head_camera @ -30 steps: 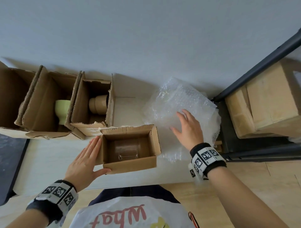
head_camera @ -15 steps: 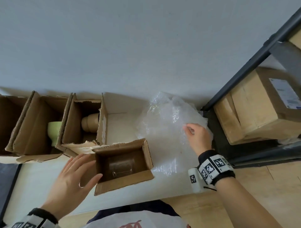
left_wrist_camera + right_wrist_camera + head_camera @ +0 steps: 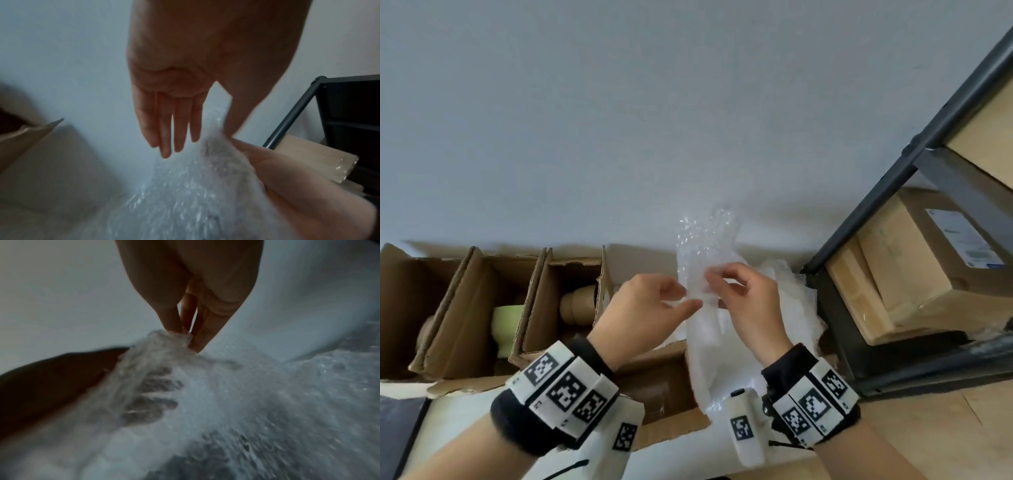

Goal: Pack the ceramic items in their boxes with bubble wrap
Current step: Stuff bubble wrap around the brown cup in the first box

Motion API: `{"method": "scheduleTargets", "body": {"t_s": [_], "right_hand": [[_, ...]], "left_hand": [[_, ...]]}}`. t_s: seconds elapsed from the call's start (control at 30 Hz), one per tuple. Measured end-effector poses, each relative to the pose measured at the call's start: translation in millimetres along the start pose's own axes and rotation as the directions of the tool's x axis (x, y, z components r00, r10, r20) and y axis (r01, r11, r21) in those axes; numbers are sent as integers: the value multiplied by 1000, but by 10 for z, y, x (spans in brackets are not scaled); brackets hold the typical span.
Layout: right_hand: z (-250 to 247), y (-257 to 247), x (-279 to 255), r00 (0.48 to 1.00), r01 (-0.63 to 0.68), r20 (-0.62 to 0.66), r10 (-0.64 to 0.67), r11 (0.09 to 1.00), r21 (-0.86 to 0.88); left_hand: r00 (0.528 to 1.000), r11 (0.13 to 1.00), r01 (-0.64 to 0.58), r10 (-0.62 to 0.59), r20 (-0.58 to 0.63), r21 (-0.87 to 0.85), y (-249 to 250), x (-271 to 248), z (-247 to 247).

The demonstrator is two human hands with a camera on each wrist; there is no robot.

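Note:
A clear bubble wrap sheet (image 3: 702,246) hangs upright in front of me above the table. My right hand (image 3: 717,287) pinches its upper part between thumb and fingers; the right wrist view shows that pinch (image 3: 186,335) closely. My left hand (image 3: 686,296) has come up to the sheet's left edge. Its straight fingers (image 3: 170,129) lie behind the wrap and the thumb is on the near side, apart from them. Below my wrists stands the small open cardboard box (image 3: 671,428) with a brown ceramic piece (image 3: 657,390) dimly visible inside.
More crumpled bubble wrap (image 3: 791,301) lies on the white table (image 3: 465,411) to the right. Open boxes line the wall at left, one holding a green cup (image 3: 508,318), another a tan ceramic piece (image 3: 577,305). A black shelf rack (image 3: 876,222) with cartons (image 3: 914,274) stands at right.
My right hand took a sheet off the bubble wrap pile and raised it. My left hand left the small box's side and rose to meet the sheet. The view tilted upward.

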State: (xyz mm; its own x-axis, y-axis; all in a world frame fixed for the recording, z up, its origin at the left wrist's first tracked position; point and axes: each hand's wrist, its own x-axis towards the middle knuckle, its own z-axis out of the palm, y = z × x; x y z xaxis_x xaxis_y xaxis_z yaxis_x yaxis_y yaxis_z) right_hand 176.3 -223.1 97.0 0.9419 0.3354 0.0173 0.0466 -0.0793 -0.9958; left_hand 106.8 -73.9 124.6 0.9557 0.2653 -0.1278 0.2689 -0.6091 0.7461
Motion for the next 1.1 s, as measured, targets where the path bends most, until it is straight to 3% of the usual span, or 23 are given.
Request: {"method": "scheduleTargets", "body": {"t_s": [0.1, 0.2, 0.27, 0.37, 0.43, 0.5, 0.6, 0.73, 0.87, 1.0, 1.1], "right_hand": [[28, 15, 53, 1000, -22, -1, 22, 992, 123], [-71, 131, 180, 991, -55, -120, 54, 998, -9], [-102, 199, 246, 982, -162, -102, 157, 986, -49], [-72, 292, 333, 933, -359, 73, 352, 925, 122], [-25, 308, 372, 865, -499, 237, 442, 808, 314], [26, 306, 384, 800, -592, 388, 457, 704, 393], [130, 311, 363, 750, -622, 540, 381, 684, 381], [165, 304, 377, 831, -544, 427, 357, 685, 485], [74, 283, 378, 916, -396, 271, 297, 778, 487], [-57, 219, 358, 968, -213, 208, 141, 900, 381], [-138, 163, 375, 979, -64, 203, 24, 979, 191]], "left_hand": [[986, 997, -82, 80, -146, -9, -37, 23, -119], [964, 978, -191, 170, -202, -87, -73, -19, -302], [956, 960, -250, 225, -188, -126, -76, -77, -440], [948, 932, -300, 268, -173, -204, -96, -138, -634], [944, 913, -313, 270, -187, -261, -113, -166, -738], [946, 898, -310, 258, -196, -312, -138, -196, -816], [947, 886, -310, 256, -193, -345, -199, -230, -906], [942, 880, -304, 220, -255, -365, -352, -278, -1018], [902, 935, -246, 125, -413, -255, -540, -331, -1067], [897, 951, -207, 91, -433, -228, -668, -382, -1047], [885, 958, -216, 111, -453, -188, -694, -383, -1014]]}}
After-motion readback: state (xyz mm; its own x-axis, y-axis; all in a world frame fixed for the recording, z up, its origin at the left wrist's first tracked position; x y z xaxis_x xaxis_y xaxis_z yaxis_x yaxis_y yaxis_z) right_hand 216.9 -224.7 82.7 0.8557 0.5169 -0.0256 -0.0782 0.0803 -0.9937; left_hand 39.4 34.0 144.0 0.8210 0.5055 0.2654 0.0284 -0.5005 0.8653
